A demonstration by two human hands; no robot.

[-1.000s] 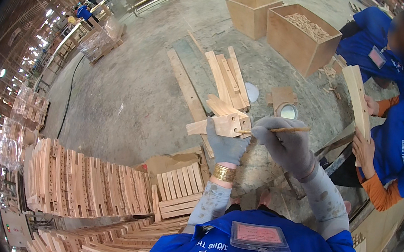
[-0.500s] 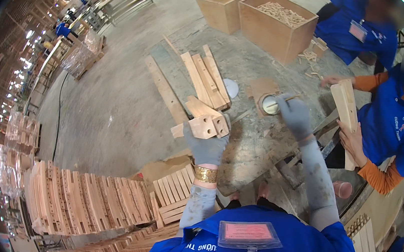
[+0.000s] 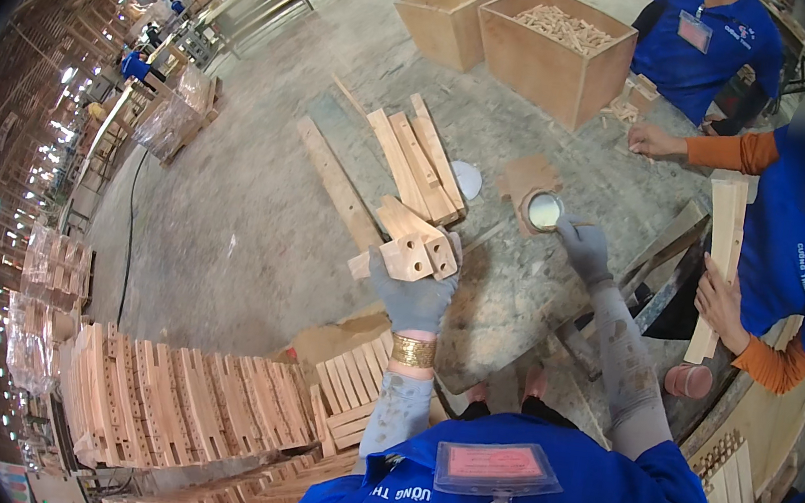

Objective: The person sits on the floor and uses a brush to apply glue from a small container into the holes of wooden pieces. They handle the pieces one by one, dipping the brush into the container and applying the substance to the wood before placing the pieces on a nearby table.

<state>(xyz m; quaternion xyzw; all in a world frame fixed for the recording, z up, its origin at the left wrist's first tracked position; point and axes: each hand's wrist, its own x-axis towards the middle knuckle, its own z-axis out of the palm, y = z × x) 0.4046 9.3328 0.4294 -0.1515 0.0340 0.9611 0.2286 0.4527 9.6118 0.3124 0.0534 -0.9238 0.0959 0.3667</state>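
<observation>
Gripping one pale wood block [image 3: 409, 255] in your gloved left hand [image 3: 414, 298], you hold it up over the floor, fingers closed around its lower end; two dark round holes show on its near face, and its top slants. Your gloved right hand [image 3: 584, 249] reaches to a single small round tin [image 3: 544, 211] of whitish stuff on a brown card on the worktop [image 3: 508, 295]; its fingers curl at the tin's rim, though you cannot tell whether they grip anything. Beyond lie about five long planks [image 3: 411, 162] on the floor and two open crates [image 3: 547, 58]. Two other people in blue shirts work at your right, one holding a plank [image 3: 718, 260].
</observation>
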